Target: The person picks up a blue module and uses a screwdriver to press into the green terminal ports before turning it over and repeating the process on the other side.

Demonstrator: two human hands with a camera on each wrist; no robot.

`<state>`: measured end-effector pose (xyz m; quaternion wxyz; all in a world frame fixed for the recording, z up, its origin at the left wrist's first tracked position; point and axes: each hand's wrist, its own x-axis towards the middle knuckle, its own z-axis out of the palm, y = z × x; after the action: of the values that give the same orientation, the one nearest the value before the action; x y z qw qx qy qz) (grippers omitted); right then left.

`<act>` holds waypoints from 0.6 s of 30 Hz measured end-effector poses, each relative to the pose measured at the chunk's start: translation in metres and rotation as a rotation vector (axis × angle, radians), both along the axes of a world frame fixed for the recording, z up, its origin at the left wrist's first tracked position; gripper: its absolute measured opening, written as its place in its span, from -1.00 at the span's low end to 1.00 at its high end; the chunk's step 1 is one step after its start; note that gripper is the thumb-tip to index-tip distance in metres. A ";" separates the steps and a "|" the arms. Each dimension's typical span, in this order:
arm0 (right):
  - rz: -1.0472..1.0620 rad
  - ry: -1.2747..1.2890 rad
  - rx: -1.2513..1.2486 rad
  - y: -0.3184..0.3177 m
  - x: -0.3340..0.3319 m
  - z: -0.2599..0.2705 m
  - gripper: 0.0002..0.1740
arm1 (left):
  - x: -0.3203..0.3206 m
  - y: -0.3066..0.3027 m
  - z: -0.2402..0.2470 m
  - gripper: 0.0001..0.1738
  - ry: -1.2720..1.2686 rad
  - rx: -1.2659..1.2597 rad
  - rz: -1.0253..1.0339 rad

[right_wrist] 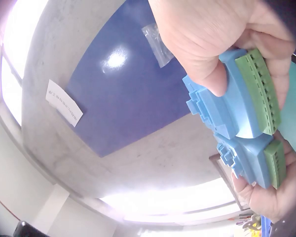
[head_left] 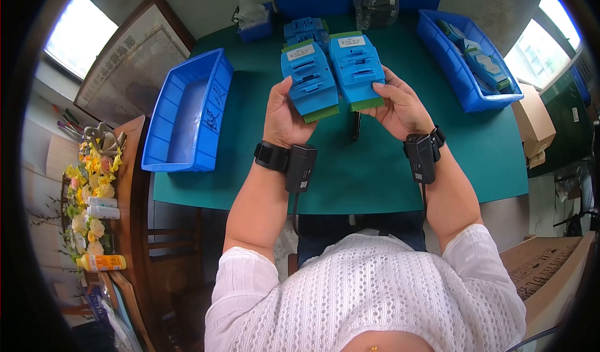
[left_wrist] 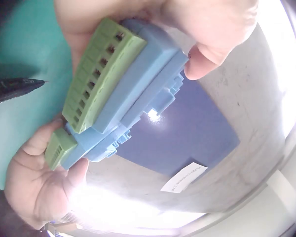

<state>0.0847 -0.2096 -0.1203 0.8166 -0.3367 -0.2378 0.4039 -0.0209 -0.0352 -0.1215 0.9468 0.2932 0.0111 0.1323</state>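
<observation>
My left hand [head_left: 281, 115] grips a blue electronic module [head_left: 305, 77] by its outer side, thumb along the edge. A second, matching module [head_left: 357, 70] is held by my right hand [head_left: 405, 109], with the thumb on its face. Both modules are raised over the table, side by side and slightly tilted, white labels at the far end. Green terminal blocks [left_wrist: 96, 74] line their near ends, showing a row of openings in the left wrist view. From the right wrist view, the two modules [right_wrist: 237, 106] overlap at their inner sides.
More blue modules [head_left: 304, 27] lie behind on the green table [head_left: 269, 192]. A blue bin [head_left: 181, 158] stands at left; another bin [head_left: 465, 102] at right contains several modules. A black pen-like object [head_left: 355, 127] lies below the hands. A tissue box [head_left: 255, 32] sits at the back.
</observation>
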 end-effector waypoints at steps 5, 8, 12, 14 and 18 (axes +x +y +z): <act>-0.006 0.000 -0.012 0.001 0.001 0.000 -0.46 | 0.002 0.002 -0.005 -0.45 0.043 -0.017 0.036; -0.005 0.004 -0.001 0.001 0.001 0.000 -0.46 | 0.000 -0.001 -0.001 -0.50 0.050 -0.007 0.031; -0.007 -0.003 0.003 0.001 0.001 0.000 -0.47 | 0.000 -0.001 0.000 -0.51 0.058 -0.003 0.036; -0.008 0.003 -0.004 0.001 0.002 -0.001 -0.47 | 0.001 0.000 -0.002 -0.49 0.067 -0.026 0.054; -0.031 0.009 -0.039 0.001 0.000 0.002 -0.51 | 0.001 -0.001 -0.001 -0.51 0.068 -0.003 0.052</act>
<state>0.0850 -0.2082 -0.1185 0.8171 -0.3544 -0.2208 0.3974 -0.0198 -0.0363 -0.1228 0.9426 0.2956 0.0510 0.1469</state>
